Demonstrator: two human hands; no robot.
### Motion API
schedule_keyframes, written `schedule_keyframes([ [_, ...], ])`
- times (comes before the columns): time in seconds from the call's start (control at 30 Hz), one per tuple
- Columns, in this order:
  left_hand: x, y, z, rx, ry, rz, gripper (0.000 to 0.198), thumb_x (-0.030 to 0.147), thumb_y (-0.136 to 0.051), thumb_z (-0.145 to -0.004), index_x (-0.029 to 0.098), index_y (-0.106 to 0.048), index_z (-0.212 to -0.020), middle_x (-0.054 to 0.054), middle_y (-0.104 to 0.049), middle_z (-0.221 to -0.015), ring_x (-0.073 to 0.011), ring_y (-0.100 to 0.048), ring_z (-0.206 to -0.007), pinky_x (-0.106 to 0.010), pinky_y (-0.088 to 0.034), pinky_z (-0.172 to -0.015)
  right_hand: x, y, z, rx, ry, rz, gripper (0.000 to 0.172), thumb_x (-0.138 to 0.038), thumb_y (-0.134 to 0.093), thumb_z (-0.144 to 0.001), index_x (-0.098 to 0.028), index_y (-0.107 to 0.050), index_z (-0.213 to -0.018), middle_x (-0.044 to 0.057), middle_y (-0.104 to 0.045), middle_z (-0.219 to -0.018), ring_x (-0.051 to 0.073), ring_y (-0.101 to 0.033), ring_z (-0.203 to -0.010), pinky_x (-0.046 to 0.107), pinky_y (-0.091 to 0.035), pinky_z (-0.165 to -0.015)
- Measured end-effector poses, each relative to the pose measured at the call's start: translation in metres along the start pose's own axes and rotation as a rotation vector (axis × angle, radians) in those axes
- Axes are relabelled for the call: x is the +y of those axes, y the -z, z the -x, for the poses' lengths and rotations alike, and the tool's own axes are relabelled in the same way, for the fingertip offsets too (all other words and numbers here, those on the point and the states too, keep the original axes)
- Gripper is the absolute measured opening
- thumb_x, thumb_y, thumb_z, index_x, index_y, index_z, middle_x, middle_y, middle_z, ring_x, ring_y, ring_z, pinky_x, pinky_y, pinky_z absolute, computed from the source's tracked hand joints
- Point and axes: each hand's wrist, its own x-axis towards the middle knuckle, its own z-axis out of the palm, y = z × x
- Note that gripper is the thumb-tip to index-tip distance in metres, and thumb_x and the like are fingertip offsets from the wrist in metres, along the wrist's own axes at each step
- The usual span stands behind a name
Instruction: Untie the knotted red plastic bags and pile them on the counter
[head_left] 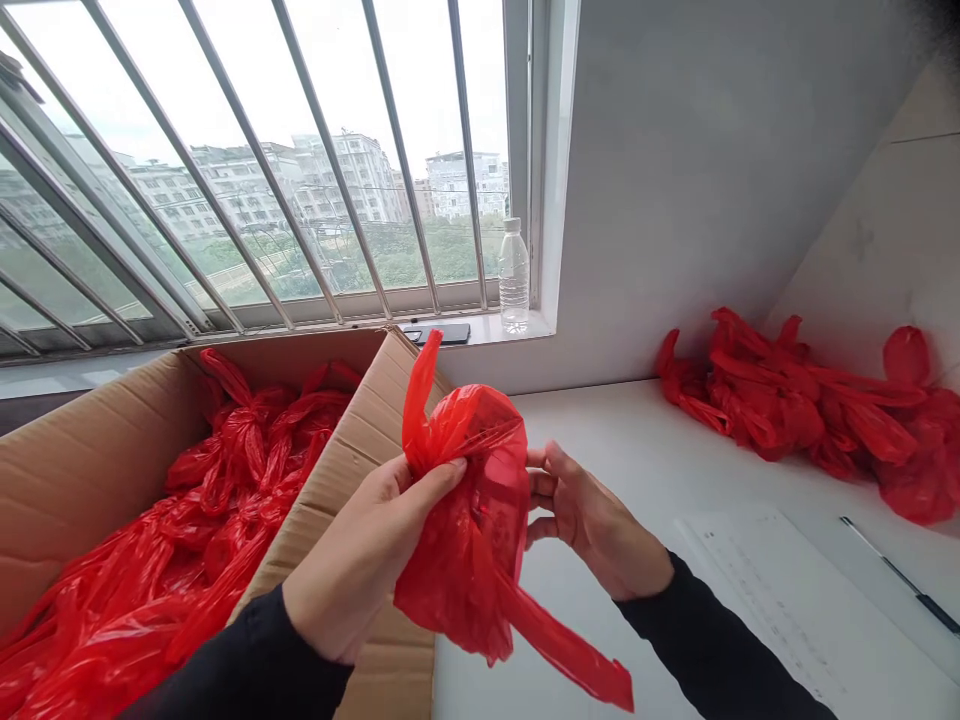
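A knotted red plastic bag (480,560) hangs in front of me, bunched at its neck, one handle sticking up and another trailing down to the right. Something inside shows faintly through the film, but I cannot make out what. My left hand (397,520) is closed around the bunched neck, thumb pressed across the front. At the bag's right side is my right hand (581,510), its fingers bent and apart, with the fingertips at the bag's edge; whether they press on it I cannot tell. The thumb stands clear of the film.
Left of me, a cardboard box (341,470) holds many red bags (225,480). More red bags (810,400) lie against the wall on the white table (600,430). A paper sheet (780,600) and pen (900,575) lie at right. A clear bottle (514,280) and phone (446,334) rest on the sill.
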Motion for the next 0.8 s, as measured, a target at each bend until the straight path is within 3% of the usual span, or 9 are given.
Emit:
schedule_keyframes([
  [0.17,0.001,0.001,0.000,-0.054,-0.008,0.027,0.035,0.036,-0.073,-0.075,0.011,-0.065,-0.098,-0.010,-0.071,-0.085,-0.0212,-0.064,-0.073,-0.030,-0.051,-0.066,0.002,-0.010,0.006,-0.076,0.041,0.124,0.030,-0.041,-0.071,-0.083,-0.019,-0.060,-0.101,0.004,-0.062,-0.091,0.017,-0.058,-0.079,0.031,-0.049,-0.071],
  [0.3,0.000,0.000,0.004,-0.163,0.003,0.069,0.035,0.028,-0.070,-0.077,0.014,-0.065,-0.109,-0.009,-0.072,-0.090,-0.0207,-0.065,-0.077,-0.030,-0.050,-0.071,0.000,-0.011,0.006,-0.084,0.095,0.108,0.022,-0.041,-0.060,-0.092,-0.020,-0.057,-0.099,0.002,-0.061,-0.086,0.015,-0.058,-0.073,0.031,-0.049,-0.067],
  [0.4,0.000,0.000,0.006,-0.179,0.009,0.102,0.034,0.019,-0.064,-0.077,0.015,-0.065,-0.111,-0.007,-0.072,-0.089,-0.0209,-0.067,-0.077,-0.029,-0.050,-0.070,-0.001,-0.009,0.004,-0.064,0.083,0.113,0.021,-0.040,-0.054,-0.095,-0.020,-0.056,-0.100,0.003,-0.062,-0.086,0.015,-0.058,-0.072,0.029,-0.049,-0.064],
  [0.5,0.000,0.001,0.007,-0.134,-0.027,0.098,0.039,0.010,-0.062,-0.073,0.015,-0.064,-0.112,-0.007,-0.073,-0.090,-0.0232,-0.068,-0.085,-0.031,-0.051,-0.076,0.000,-0.008,0.004,0.054,0.094,0.124,0.020,-0.039,-0.052,-0.096,-0.022,-0.052,-0.106,0.002,-0.061,-0.090,0.015,-0.057,-0.077,0.030,-0.050,-0.068],
  [0.63,0.002,0.000,0.007,-0.170,-0.064,0.094,0.052,0.008,-0.069,-0.068,0.016,-0.061,-0.119,-0.008,-0.072,-0.102,-0.0250,-0.066,-0.098,-0.032,-0.049,-0.086,-0.003,-0.010,0.010,0.286,0.219,0.252,0.018,-0.041,-0.057,-0.093,-0.025,-0.051,-0.100,0.000,-0.058,-0.090,0.015,-0.056,-0.082,0.030,-0.047,-0.074],
  [0.73,0.002,-0.002,0.007,-0.204,-0.047,0.063,0.056,0.013,-0.072,-0.070,0.018,-0.059,-0.124,-0.008,-0.071,-0.109,-0.0252,-0.065,-0.103,-0.033,-0.049,-0.088,-0.008,-0.014,0.015,0.173,0.215,0.368,0.025,-0.042,-0.061,-0.091,-0.025,-0.057,-0.107,0.003,-0.061,-0.105,0.020,-0.058,-0.096,0.036,-0.046,-0.087],
  [0.8,0.001,-0.003,0.008,-0.221,-0.021,0.040,0.056,0.017,-0.070,-0.073,0.021,-0.057,-0.127,-0.008,-0.071,-0.112,-0.0249,-0.066,-0.101,-0.033,-0.049,-0.087,-0.009,-0.018,0.017,0.087,0.178,0.412,0.040,-0.042,-0.068,-0.085,-0.025,-0.056,-0.119,0.006,-0.060,-0.118,0.024,-0.056,-0.108,0.040,-0.043,-0.096],
])
